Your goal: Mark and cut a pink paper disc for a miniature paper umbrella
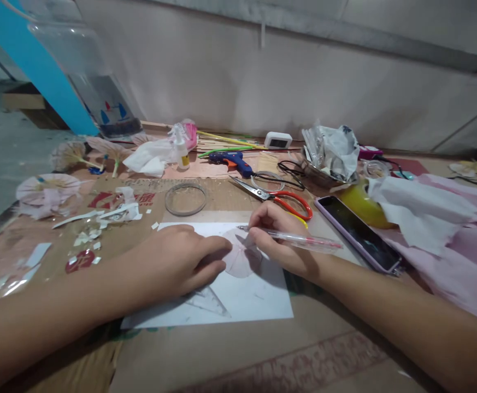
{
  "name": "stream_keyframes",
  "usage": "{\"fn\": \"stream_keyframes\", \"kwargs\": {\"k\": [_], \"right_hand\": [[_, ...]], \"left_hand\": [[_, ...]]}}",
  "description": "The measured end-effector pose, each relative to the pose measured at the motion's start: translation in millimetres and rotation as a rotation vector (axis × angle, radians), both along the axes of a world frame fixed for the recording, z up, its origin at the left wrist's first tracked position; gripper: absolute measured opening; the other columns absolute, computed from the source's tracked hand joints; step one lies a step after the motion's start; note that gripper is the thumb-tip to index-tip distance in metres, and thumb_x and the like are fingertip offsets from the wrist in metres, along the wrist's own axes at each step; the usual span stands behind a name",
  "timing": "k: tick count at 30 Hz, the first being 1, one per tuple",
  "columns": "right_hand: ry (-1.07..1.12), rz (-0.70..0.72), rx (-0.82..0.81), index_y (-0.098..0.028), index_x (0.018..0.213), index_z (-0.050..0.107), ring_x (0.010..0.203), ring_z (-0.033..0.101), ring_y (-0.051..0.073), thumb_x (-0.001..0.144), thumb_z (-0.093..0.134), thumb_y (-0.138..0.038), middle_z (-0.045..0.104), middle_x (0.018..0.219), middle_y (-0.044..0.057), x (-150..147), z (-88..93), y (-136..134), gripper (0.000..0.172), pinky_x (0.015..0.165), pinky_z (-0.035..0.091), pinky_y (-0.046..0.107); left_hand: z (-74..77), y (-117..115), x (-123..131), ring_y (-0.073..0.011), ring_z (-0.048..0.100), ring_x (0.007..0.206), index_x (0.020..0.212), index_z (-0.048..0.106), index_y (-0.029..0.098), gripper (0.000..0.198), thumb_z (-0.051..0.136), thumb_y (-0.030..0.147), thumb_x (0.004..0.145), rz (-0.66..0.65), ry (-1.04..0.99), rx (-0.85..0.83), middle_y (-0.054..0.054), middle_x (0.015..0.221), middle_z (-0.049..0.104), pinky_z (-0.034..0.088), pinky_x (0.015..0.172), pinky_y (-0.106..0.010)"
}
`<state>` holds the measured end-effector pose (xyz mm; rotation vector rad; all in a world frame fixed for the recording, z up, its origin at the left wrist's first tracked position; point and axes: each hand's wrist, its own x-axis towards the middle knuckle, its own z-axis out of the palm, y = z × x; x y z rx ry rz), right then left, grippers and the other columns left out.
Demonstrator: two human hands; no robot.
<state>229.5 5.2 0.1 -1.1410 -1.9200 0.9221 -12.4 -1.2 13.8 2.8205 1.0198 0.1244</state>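
My right hand (277, 234) grips a clear pen (307, 240) with a reddish core, its tip pointing left over a round, pale pinkish piece (242, 262). Lines fan out from the middle of that disc, which lies on a sheet of white paper (258, 303). Pressed down at the left edge of the disc, my left hand (189, 256) has its thumb and forefinger apart and holds nothing. A transparent set square (209, 300) shows partly under that hand.
Beyond the paper lie red-handled scissors (279, 196), a grey ring (186, 198) and a blue glue gun (232, 161). A phone (357, 232) and pink sheets (447, 245) are on the right. Paper scraps (88, 237) and fan-like paper flowers (48, 191) lie left.
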Motion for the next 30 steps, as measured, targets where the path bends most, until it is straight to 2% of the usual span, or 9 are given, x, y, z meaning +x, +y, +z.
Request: {"fn": "stream_keyframes", "kwargs": {"k": [2,5,8,13,21,30], "right_hand": [[0.004,-0.011,-0.012,-0.022,0.086,0.053,0.062,0.054,0.012,0.085,0.059,-0.025,0.059,0.075,-0.002,1,-0.9,-2,0.007,0.055,0.04,0.025],[0.0,0.022,-0.023,-0.022,0.083,0.051,0.057,0.052,0.011,0.087,0.06,-0.026,0.058,0.069,-0.003,2,0.8,-5,0.01,0.051,0.038,0.024],[-0.023,0.023,0.033,-0.022,0.08,0.051,0.055,0.05,0.011,0.088,0.062,-0.027,0.057,0.065,-0.004,1,1.6,-3,0.014,0.051,0.036,0.023],[-0.035,-0.019,0.093,-0.023,0.072,0.048,0.054,0.046,0.011,0.089,0.063,-0.029,0.053,0.062,-0.004,2,-5.0,5,0.023,0.05,0.034,0.024],[-0.078,0.015,0.061,-0.023,0.073,0.049,0.052,0.047,0.011,0.088,0.063,-0.029,0.055,0.061,-0.004,2,-4.4,6,0.022,0.051,0.034,0.025],[-0.095,0.019,0.128,-0.022,0.074,0.049,0.054,0.045,0.01,0.09,0.063,-0.03,0.055,0.064,-0.004,1,-8.2,7,0.022,0.052,0.032,0.025]], "left_hand": [[-2.7,0,-1,-0.0205,0.064,0.062,0.113,0.073,0.029,0.029,0.048,0.037,0.1,-0.007,-0.006,0.04,-0.001,0.069,0.07,0.032,0.057,-0.029],[-4.7,1,0,-0.0198,0.063,0.06,0.121,0.07,0.029,0.031,0.047,0.034,0.101,-0.044,-0.038,0.037,0.0,0.069,0.071,0.032,0.057,-0.029],[-6.3,2,1,-0.0203,0.063,0.06,0.128,0.067,0.029,0.034,0.047,0.034,0.101,-0.064,-0.056,0.052,0.0,0.069,0.071,0.032,0.057,-0.03],[-8.3,3,2,-0.0195,0.064,0.06,0.126,0.068,0.029,0.033,0.048,0.032,0.101,-0.06,-0.075,0.026,0.0,0.071,0.073,0.034,0.057,-0.03],[-5.6,3,3,-0.0195,0.064,0.06,0.122,0.07,0.029,0.032,0.046,0.033,0.101,-0.055,-0.06,0.023,-0.001,0.069,0.072,0.034,0.057,-0.029],[-6.2,3,1,-0.0197,0.064,0.06,0.123,0.069,0.029,0.032,0.047,0.034,0.101,-0.055,-0.054,0.036,-0.001,0.07,0.072,0.033,0.056,-0.029]]}}
